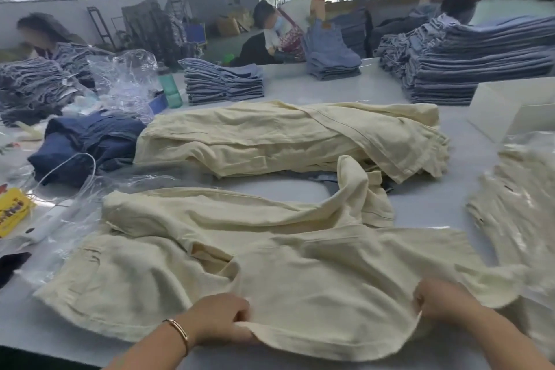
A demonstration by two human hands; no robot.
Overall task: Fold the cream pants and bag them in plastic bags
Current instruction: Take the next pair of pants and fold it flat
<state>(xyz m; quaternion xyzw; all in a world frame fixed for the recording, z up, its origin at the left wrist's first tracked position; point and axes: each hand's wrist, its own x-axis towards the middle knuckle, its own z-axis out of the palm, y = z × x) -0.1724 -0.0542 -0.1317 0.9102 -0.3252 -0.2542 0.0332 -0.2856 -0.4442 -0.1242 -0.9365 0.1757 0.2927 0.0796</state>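
Cream pants [300, 279] lie spread and rumpled on the near part of the white desk [426, 201], one leg curling up and back toward the pile behind. Left hand [220, 317] has its fingers curled on the near hem, pinching the cloth; a thin bracelet [178, 332] sits on that wrist. Right hand [441, 299] grips the same edge further right, fingers curled into the fabric, the hem sagging between the two hands. Behind the pants, a pile of more cream pants [285, 135] lies across mid-desk. Right of it, bagged cream pants [516, 204] are stacked in clear plastic. Left side: loose plastic bags [126, 78], folded navy garments [87, 141], a yellow pack [12, 213], a white cable [87, 165], a green bottle [169, 87]. Far desk carries stacks of folded jeans [223, 81], the tallest at right [468, 60]. White box [516, 105] at the right edge. Other people work beyond the desk, blurred.
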